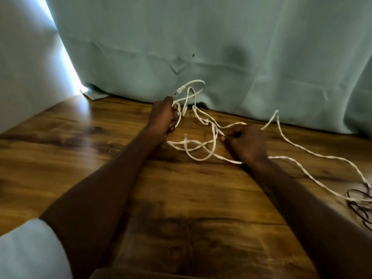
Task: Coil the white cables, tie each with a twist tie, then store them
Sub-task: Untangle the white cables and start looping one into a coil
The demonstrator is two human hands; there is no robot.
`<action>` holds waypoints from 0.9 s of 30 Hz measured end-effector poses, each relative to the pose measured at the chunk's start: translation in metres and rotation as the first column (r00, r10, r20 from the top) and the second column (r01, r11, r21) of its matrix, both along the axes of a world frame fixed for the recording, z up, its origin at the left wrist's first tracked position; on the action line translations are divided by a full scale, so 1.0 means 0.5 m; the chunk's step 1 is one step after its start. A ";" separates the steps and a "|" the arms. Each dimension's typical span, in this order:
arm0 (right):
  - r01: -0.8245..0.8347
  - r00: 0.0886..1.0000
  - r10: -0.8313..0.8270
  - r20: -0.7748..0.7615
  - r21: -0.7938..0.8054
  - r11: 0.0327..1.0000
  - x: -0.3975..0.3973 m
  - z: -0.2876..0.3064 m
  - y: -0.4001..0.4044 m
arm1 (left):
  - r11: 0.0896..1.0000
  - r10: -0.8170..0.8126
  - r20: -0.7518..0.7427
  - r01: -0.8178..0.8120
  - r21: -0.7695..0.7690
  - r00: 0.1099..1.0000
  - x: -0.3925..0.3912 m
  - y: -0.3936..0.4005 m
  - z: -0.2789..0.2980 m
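White cables [201,147] lie tangled in loose loops on the wooden table [181,198], near its far edge. My left hand [164,115] is closed around a strand, and a loop with a plug end [179,90] rises above it. My right hand [246,142] pinches another strand at the middle of the tangle. A long run of white cable [314,156] trails from my right hand to the table's right edge. No twist tie is visible.
A pale green curtain [221,57] hangs down to the table's far edge. Thin dark wires [360,208] lie bunched at the right edge. Bright light comes through a gap at the far left.
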State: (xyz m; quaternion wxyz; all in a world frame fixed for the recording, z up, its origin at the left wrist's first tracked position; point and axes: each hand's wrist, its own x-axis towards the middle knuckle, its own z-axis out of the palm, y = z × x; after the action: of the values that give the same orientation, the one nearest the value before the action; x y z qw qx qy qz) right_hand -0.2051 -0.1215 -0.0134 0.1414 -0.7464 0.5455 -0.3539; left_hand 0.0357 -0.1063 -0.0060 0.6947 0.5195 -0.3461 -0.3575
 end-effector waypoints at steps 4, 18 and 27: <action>-0.074 0.983 0.086 -0.160 0.084 0.994 0.012 0.032 -0.016 | 1.000 -0.007 -0.035 0.007 0.001 0.999 0.006 -0.003 0.003; -0.051 0.896 0.108 -0.430 0.142 0.989 0.070 0.179 -0.046 | 0.999 0.028 -0.160 -0.031 -0.016 0.987 0.009 0.009 0.045; -0.410 0.884 0.441 -0.156 -0.713 0.568 0.164 0.111 0.005 | 0.930 0.255 0.446 -0.091 -0.356 0.858 -0.001 0.031 0.072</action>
State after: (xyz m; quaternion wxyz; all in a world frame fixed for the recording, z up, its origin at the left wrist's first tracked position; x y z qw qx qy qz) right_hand -0.1231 -0.1192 0.0422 -0.0758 -0.8412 0.1600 -0.5109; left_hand 0.0354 -0.0909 0.0301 0.6906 0.5009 -0.5140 -0.0897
